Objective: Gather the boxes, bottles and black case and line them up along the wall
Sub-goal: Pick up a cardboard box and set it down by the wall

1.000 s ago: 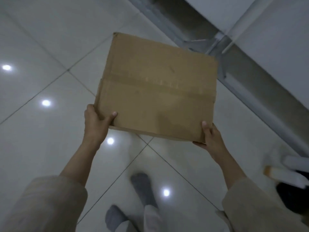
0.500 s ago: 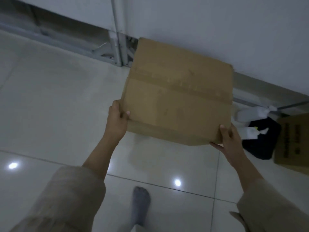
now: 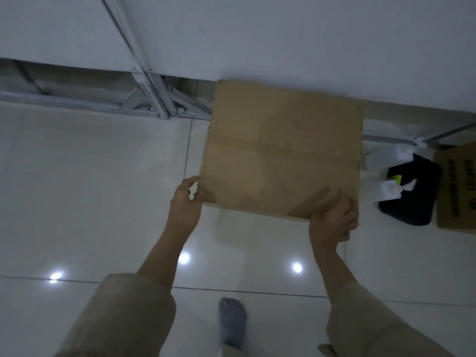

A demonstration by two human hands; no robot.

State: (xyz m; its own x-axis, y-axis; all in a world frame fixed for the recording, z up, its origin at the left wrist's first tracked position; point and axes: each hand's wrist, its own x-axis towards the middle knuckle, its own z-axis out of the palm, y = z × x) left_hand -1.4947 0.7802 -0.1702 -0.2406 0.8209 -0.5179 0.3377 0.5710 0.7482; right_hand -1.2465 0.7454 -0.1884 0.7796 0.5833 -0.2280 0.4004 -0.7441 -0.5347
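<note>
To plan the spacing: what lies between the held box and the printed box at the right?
In the head view: white bottles and the black case.

Looks like a bare storeroom: glossy white floor tiles (image 3: pixel 77 176), metal-framed wall panels (image 3: pixel 144 81), cardboard boxes (image 3: pixel 280 150).

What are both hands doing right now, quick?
Left hand: pinching the near-left corner of the cardboard box.
Right hand: gripping the box's near-right corner, fingers curled round the edge.
</note>
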